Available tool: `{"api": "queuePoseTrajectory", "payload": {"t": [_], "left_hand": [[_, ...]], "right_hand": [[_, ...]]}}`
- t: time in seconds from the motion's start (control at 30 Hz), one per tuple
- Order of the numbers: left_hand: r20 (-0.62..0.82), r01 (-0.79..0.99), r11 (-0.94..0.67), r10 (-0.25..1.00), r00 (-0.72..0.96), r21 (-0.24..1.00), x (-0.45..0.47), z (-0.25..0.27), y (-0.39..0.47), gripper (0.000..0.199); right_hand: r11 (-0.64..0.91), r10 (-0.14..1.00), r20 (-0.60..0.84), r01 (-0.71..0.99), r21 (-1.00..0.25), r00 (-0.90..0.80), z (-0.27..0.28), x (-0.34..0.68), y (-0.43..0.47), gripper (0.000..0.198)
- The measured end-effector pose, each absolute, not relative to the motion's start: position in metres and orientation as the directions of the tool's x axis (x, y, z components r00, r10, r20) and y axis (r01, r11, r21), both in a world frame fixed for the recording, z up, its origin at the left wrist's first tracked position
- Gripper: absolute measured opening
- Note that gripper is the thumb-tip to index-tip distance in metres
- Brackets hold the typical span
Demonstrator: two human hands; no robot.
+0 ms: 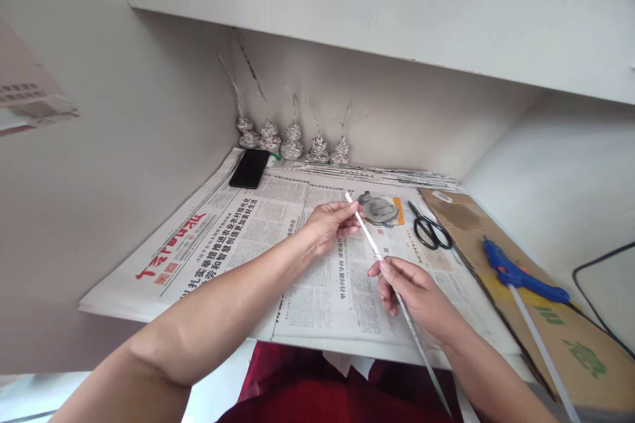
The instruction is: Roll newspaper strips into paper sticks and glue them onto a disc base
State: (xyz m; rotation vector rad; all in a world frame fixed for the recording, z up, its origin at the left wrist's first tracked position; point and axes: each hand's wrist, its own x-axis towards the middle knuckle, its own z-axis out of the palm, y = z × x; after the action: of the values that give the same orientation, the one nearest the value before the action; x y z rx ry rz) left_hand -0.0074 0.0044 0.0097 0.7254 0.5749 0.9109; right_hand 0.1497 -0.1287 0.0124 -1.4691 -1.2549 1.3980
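The left hand (331,223) pinches the far tip of a thin rolled paper stick (391,281) between thumb and fingertips, while the right hand (414,294) pinches the same stick near its middle, its other fingers curled in beneath. The stick runs slantwise from the left fingers, through the right fingers and on past the wrist toward the table's near edge, held just above the spread newspaper (258,238). Just beyond the left fingertips lies a small coiled paper piece (380,209), and beside that, black scissors (430,230). Out past the right hand, a blue glue gun (520,275) rests on a sheet of cardboard (550,324). Farther behind the left fingers lie a black phone (249,168) and a row of small paper trees (292,142) against the back wall.
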Motion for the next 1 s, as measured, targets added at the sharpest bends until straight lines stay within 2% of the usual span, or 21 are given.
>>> {"api": "queuePoseTrajectory", "payload": {"t": [0.07, 0.17, 0.33, 0.47, 0.63, 1.0], "left_hand": [[-0.134, -0.502, 0.389, 0.872, 0.47, 0.772, -0.007, 0.01, 0.004, 0.015], [-0.126, -0.505, 0.368, 0.884, 0.449, 0.781, -0.007, 0.011, 0.004, 0.018], [-0.114, -0.516, 0.357, 0.889, 0.443, 0.779, -0.007, 0.01, 0.004, 0.023], [-0.081, -0.493, 0.389, 0.841, 0.535, 0.779, -0.007, 0.01, 0.002, 0.027], [-0.13, -0.332, 0.405, 0.778, 0.615, 0.852, -0.007, 0.011, -0.004, 0.028], [-0.135, -0.261, 0.426, 0.704, 0.698, 0.866, -0.006, 0.007, -0.007, 0.028]], "right_hand": [[-0.204, 0.975, -0.219, 0.245, -0.948, -0.035, 0.01, 0.15, -0.125, 0.036], [-0.192, 0.976, -0.214, 0.281, -0.94, -0.048, 0.007, 0.15, -0.122, 0.04], [-0.206, 0.97, -0.226, 0.195, -0.959, -0.088, 0.01, 0.146, -0.123, 0.04], [-0.234, 0.965, -0.244, 0.107, -0.966, -0.092, 0.014, 0.144, -0.122, 0.039], [-0.227, 0.97, -0.237, 0.139, -0.964, -0.061, 0.013, 0.143, -0.12, 0.038], [-0.238, 0.966, -0.243, 0.061, -0.969, -0.091, 0.01, 0.139, -0.115, 0.04]]}}
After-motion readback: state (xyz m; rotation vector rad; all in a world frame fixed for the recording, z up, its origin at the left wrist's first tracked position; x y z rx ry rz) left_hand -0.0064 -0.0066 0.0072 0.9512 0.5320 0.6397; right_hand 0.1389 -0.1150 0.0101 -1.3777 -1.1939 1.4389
